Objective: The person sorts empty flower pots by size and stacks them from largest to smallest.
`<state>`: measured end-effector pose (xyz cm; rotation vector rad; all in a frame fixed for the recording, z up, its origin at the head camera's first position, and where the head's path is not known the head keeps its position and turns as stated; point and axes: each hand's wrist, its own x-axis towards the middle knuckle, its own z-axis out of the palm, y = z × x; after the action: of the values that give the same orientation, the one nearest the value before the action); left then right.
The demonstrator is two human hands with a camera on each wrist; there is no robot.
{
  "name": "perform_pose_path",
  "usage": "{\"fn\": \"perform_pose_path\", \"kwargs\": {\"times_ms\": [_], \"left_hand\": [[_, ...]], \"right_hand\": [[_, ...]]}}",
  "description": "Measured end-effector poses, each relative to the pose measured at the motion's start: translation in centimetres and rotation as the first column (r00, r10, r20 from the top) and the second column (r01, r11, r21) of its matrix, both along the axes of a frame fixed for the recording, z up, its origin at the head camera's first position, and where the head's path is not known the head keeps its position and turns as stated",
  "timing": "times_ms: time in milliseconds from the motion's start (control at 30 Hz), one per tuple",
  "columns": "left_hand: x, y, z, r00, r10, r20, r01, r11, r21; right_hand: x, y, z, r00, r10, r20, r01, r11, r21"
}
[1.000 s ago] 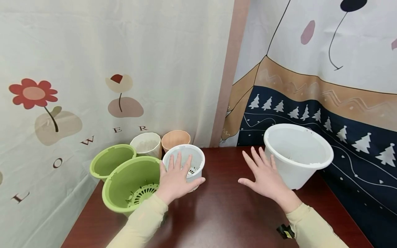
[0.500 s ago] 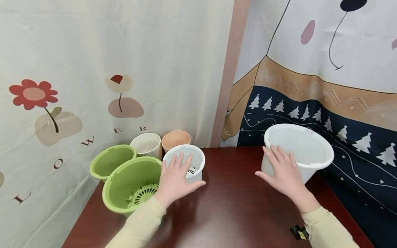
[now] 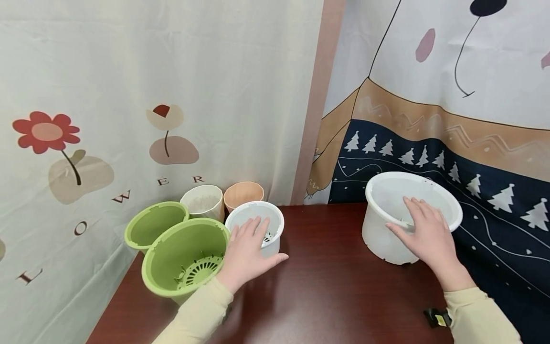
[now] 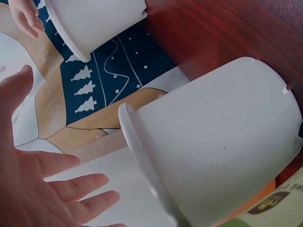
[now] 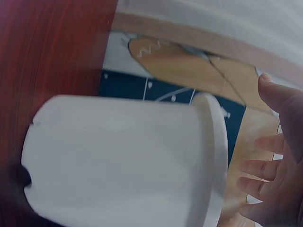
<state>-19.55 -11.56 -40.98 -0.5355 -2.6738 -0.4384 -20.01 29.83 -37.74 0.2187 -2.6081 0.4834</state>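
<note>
Fingers spread, my left hand (image 3: 247,255) hovers above the near side of a small white pot (image 3: 271,246). The left wrist view shows a gap between those fingers and the small pot's rim (image 4: 142,156). My right hand (image 3: 431,236) is held over the near rim of a large white pot (image 3: 384,241), its fingers extended and holding nothing. From the right wrist, the large pot's side (image 5: 123,156) appears with the hand apart from its rim. Both pots stand upright. The left hand hides part of the small pot's near wall.
Left of the small pot stand a large green pot (image 3: 165,255) and a smaller green pot (image 3: 148,224). Behind are a cream pot (image 3: 202,200) and an orange pot (image 3: 243,193). Printed curtains (image 3: 240,95) border the dark red table (image 3: 318,286).
My right hand has moved rightward, from left of the large white pot to over its near rim. The left hand has shifted slightly right and down. The pots have stayed put.
</note>
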Motion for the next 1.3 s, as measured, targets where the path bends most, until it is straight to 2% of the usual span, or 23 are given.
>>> {"fn": "perform_pose_path", "kwargs": {"times_ms": [300,433,867,1200,1300], "left_hand": [[-0.1,0.7,-0.8,0.994,-0.076,-0.080,0.077,0.997,0.006],[0.0,1.1,-1.1,0.992,-0.088,-0.092,0.090,0.996,0.020],[0.3,2.6,-1.5,0.994,-0.081,-0.073,0.087,0.993,0.083],[0.4,3.8,-1.8,0.996,-0.085,-0.028,0.087,0.991,0.106],[0.2,4.1,-2.0,0.996,-0.086,-0.027,0.089,0.990,0.114]], "right_hand": [[-0.6,2.6,0.3,0.993,-0.097,0.065,0.098,0.995,-0.020],[-1.0,3.9,0.3,0.986,-0.133,0.102,0.136,0.991,-0.020],[-1.9,6.9,0.4,0.960,-0.203,0.196,0.213,0.977,-0.032],[-2.6,8.8,0.2,0.952,-0.198,0.232,0.218,0.974,-0.062],[-2.7,9.3,0.1,0.939,-0.215,0.269,0.243,0.967,-0.076]]}}
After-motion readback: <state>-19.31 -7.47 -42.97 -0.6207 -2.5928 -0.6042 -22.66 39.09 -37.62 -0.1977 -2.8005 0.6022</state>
